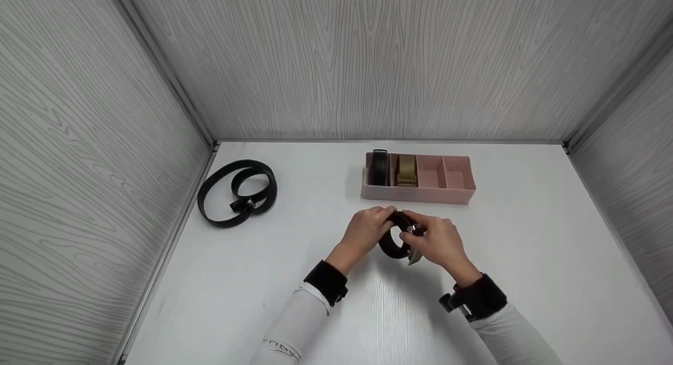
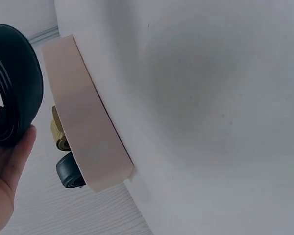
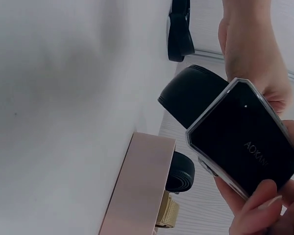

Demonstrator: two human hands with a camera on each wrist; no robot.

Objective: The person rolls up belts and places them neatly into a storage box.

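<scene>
Both hands hold a rolled black belt (image 1: 389, 247) above the table, in front of the pink box. My left hand (image 1: 366, 228) grips the coil from the left; in the left wrist view the fingers support the wound strap (image 2: 25, 73). On the other side, my right hand (image 1: 440, 243) pinches the buckle end. The right wrist view shows the buckle (image 3: 240, 139) as a dark plate with a silvery edge, the thumb and fingers on it, and the coil (image 3: 191, 93) behind.
A pink divided box (image 1: 418, 196) stands behind the hands. Its leftmost compartment holds a rolled black belt (image 1: 379, 169), the second a rolled tan belt (image 1: 406, 168); the two right compartments show bare bottoms. A loosely looped black belt (image 1: 271, 189) lies at left. Walls enclose the table.
</scene>
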